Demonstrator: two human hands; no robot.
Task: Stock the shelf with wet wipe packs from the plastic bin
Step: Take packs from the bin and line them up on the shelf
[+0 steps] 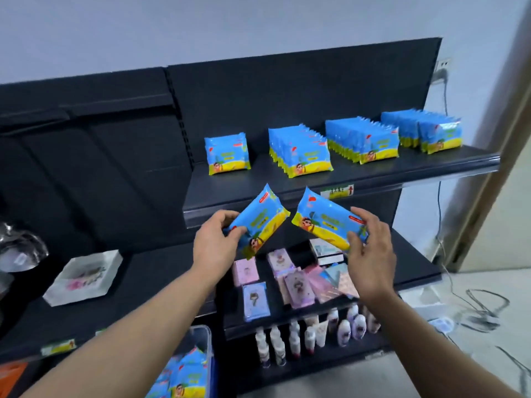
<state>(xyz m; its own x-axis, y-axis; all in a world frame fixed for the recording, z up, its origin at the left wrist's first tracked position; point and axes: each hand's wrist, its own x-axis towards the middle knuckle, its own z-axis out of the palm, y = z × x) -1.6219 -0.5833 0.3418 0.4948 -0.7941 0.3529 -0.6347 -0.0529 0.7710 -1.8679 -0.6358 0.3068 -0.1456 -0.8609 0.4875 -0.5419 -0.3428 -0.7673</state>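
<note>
Low behind the left forearm (138, 331), the plastic bin (207, 337) is mostly hidden.

On the upper shelf (373, 170), toward 1 o'clock, a lone wet wipe pack (227, 153) stands at the left end, with three rows of packs (362, 140) to its right. Before the shelf's edge, the left hand (214, 242) holds a first pack (261, 219) and the right hand (370, 254) a second pack (327, 222), side by side. Below them small packets (287, 280) lie on the middle shelf (413, 262), with bottles (316, 331) beneath. At 7 o'clock the plastic bin (205, 337) holds more packs (186, 374).
</note>
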